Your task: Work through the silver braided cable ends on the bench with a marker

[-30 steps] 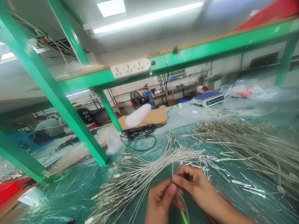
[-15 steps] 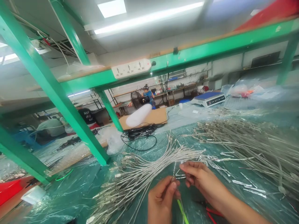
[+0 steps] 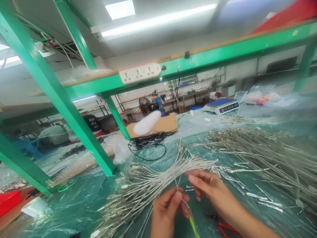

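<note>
Between thumb and fingertips, my left hand (image 3: 167,210) pinches a thin cable (image 3: 177,186) near its end. Bare, silvery strands stick up above those fingers, and a bright yellow-green length (image 3: 193,226) hangs below them. My right hand (image 3: 206,186) is just to the right, thumb and forefinger pressed together and slightly blurred; whatever lies between them is too small to make out. Behind both hands spreads a bundle of pale cables (image 3: 158,177) with connectors at their left ends. Red-handled tool parts (image 3: 226,228) show under my right forearm.
A large heap of cables (image 3: 260,152) covers the right side. Foil scraps (image 3: 264,200) lie in front of it. Farther back are a scale (image 3: 221,106), coiled black cable (image 3: 148,140) and a green frame (image 3: 81,129). Several people sit in the background.
My left hand has moved slightly left with the cable, whose strands now lean left over the bundle. My right hand has shifted a little left, its fingertips apart from the strands.
</note>
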Tool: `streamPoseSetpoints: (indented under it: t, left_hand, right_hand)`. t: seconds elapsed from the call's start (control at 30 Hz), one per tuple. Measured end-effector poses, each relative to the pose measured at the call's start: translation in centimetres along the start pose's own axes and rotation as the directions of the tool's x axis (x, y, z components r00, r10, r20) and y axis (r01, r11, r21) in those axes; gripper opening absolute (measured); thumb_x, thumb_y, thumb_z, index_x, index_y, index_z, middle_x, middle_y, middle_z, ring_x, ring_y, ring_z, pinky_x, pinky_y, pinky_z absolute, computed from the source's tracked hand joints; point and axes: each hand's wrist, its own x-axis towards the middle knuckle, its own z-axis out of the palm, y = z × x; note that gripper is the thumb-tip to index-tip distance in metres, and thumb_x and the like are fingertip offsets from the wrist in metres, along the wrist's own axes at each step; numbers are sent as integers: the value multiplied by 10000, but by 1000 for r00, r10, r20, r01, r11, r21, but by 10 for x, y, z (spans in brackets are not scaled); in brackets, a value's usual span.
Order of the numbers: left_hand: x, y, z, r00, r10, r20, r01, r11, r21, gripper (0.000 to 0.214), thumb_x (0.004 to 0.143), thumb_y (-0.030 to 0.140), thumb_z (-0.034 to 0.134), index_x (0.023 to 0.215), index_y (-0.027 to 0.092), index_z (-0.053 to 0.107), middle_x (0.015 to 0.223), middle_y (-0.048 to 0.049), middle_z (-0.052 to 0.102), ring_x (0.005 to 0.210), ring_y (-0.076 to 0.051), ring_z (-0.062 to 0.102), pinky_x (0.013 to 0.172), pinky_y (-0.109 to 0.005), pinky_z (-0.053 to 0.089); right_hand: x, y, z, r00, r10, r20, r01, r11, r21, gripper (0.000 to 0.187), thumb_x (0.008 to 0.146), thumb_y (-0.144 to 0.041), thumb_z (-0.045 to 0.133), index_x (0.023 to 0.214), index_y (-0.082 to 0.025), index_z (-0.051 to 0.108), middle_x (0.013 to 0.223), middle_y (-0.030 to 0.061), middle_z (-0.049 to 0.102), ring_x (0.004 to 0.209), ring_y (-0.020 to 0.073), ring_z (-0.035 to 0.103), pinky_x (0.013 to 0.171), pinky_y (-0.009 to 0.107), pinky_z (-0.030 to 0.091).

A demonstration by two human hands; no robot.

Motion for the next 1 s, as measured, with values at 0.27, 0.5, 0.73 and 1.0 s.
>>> streamPoseSetpoints:
  t: [0.27,0.5,0.73,1.0]
  left_hand:
    - [-1,-7,3,980,-75,183,79,997,-14,270,820,355,649,720,115,725,661,-66,691,442,-96,559,448,-205,444]
    - [-2,-9,4,990,-106,95,109,994,-23,240,763,365,708,760,126,734,636,-49,691,412,-97,543,435,-218,428]
    - [0,7,2,992,-22,-122,30,997,65,213,707,324,754,768,129,695,633,-54,714,417,-97,511,437,-225,420]
    - [-6,5,5,983,77,-164,-12,930,367,186,709,312,743,696,162,635,565,23,587,472,-99,463,459,-204,385]
  right_hand:
    - [-5,9,10,981,-6,194,13,999,-38,312,799,-389,689,629,-135,627,482,-36,536,458,76,428,477,216,309]
    - [1,12,4,999,35,-6,-35,998,44,321,750,-407,715,612,-161,562,481,-68,438,448,78,372,480,222,336]
    - [12,10,-11,982,-4,-189,1,1000,-15,311,763,-457,680,656,-194,554,527,-62,391,491,107,359,488,235,333]
    - [-8,-5,9,986,-168,2,159,930,-333,224,772,-406,685,699,-195,672,617,-24,531,595,140,459,569,243,366]
